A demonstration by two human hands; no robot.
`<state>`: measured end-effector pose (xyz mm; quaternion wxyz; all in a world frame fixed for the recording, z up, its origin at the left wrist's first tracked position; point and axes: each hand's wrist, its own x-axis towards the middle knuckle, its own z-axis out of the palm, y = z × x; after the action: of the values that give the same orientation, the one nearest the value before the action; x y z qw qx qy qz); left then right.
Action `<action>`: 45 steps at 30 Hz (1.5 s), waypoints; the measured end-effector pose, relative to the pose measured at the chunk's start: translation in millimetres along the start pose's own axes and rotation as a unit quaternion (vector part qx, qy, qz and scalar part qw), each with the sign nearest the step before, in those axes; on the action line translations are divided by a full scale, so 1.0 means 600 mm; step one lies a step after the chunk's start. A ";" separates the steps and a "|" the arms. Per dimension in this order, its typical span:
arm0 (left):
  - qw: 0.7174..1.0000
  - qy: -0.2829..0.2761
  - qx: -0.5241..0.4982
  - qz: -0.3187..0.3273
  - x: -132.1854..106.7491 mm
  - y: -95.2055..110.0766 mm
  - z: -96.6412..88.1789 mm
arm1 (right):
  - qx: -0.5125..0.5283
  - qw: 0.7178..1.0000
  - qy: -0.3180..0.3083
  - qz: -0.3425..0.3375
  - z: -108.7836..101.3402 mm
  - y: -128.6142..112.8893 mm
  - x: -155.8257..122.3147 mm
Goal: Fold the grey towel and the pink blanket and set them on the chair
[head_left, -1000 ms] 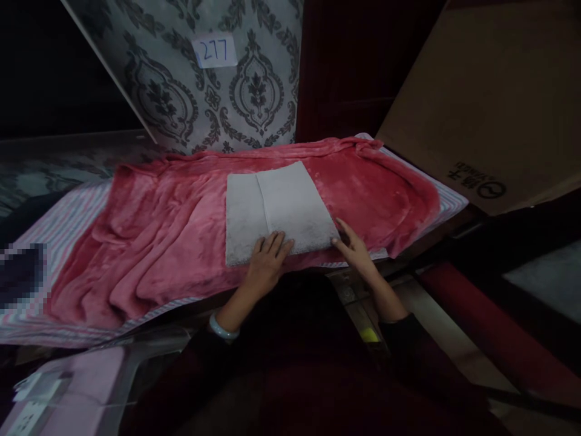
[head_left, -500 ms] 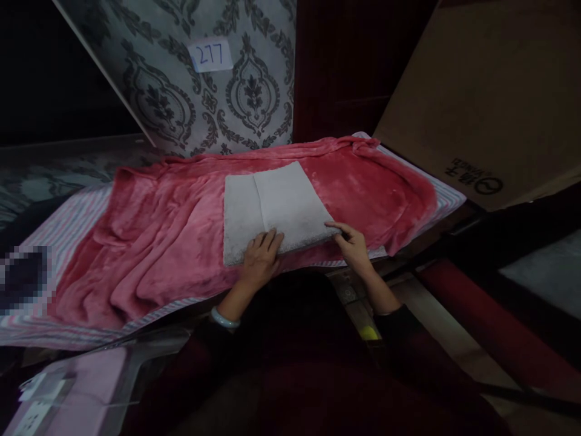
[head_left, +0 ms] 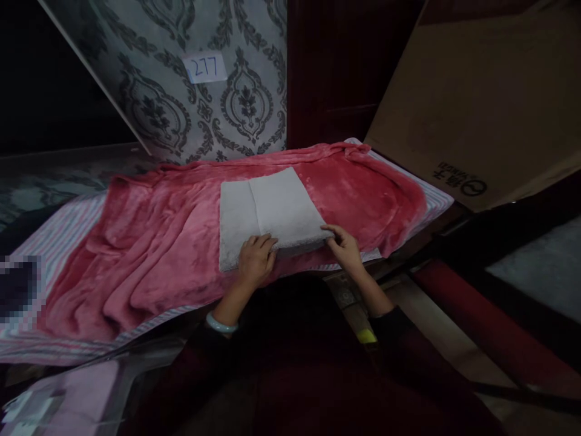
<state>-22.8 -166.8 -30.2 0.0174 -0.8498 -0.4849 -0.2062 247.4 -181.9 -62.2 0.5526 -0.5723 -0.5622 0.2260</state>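
The striped, cloth-covered surface [head_left: 77, 223] showed at nine and three o'clock, beyond the rumpled pink-red blanket [head_left: 372, 194] lying on it; a grey cloth [head_left: 282, 209] lay around the blanket's centre.

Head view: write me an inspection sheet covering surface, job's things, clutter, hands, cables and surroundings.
Surface: rumpled red blanket over a striped sheet.
Job's things: grey cloth, lying on the blanket, with a line running across it.
Clutter: pink item at lower left; small yellow item beside the right forearm; pixelated dark shape at left, unidentifiable.
Left hand: at the cloth's near edge; grip unclear.
Right hand: pinching the cloth's near right corner.
Cables: nothing seen for certain; lower left too dim.
Surroundings: patterned wall bearing a paper marked 277; cardboard box at right.
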 end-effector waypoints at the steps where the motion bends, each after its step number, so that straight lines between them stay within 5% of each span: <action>1: 1.000 0.001 0.001 0.001 0.000 -0.001 0.000 | -0.008 1.000 0.010 0.005 0.000 0.000 -0.002; 8: 1.000 0.001 0.001 0.003 -0.009 -0.005 0.004 | -0.015 0.995 0.092 0.039 0.003 -0.006 -0.026; 14: 1.000 -0.005 -0.002 0.001 -0.012 -0.002 0.003 | 0.115 0.981 0.100 0.119 0.028 -0.017 -0.061; 28: 0.999 -0.013 -0.027 -0.012 -0.017 0.006 -0.001 | 0.367 0.851 0.071 0.370 0.059 -0.051 -0.074; 35: 0.987 -0.054 -0.151 0.001 -0.014 -0.030 -0.026 | 0.395 0.818 0.113 0.403 0.079 -0.060 -0.067; 40: 0.963 -0.104 -0.248 0.011 0.039 -0.101 -0.061 | 0.395 0.816 0.108 0.409 0.089 -0.055 -0.069; 45: 0.943 -0.165 -0.228 -0.175 0.158 -0.153 -0.077 | 0.394 0.823 0.109 0.396 0.099 -0.044 -0.069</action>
<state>-72.3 -51.3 31.1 -0.2933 -0.7547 -0.5623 -0.1679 173.8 -203.1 -70.8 0.6513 -0.5004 -0.0870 0.5638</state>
